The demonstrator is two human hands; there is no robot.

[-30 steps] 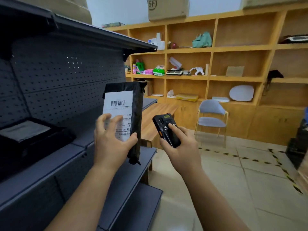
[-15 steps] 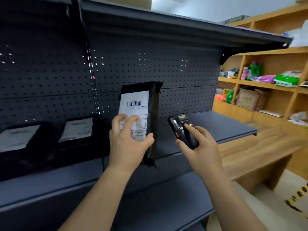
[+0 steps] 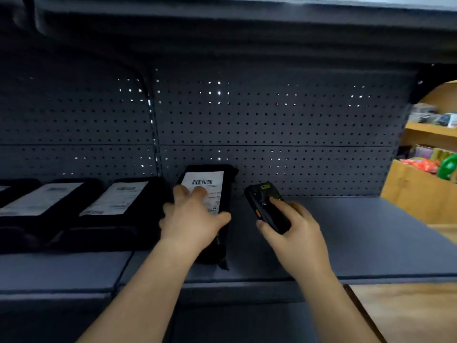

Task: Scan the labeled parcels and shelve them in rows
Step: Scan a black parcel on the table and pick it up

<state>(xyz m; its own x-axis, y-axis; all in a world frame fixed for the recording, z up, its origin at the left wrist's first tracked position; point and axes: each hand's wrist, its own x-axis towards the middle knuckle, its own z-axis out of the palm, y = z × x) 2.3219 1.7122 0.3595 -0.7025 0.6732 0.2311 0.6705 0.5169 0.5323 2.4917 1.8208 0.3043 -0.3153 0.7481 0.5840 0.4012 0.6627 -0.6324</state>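
- 2 hands are busy: the left hand [image 3: 195, 220] grips a black plastic parcel with a white barcode label [image 3: 206, 185], fingers on the label, thumb round its right edge.
- That parcel lies label-up on the grey metal shelf [image 3: 358, 233], just right of 2 similar labelled black parcels [image 3: 116, 201] [image 3: 42, 199].
- The right hand [image 3: 295, 231] is curled round a black handheld scanner [image 3: 265, 206], held just beside the parcel.

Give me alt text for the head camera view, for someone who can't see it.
The left hand holds a black labeled parcel at a dark shelf, right of other parcels lying in a row, while the right hand holds a scanner beside it. A pegboard backs the shelf.
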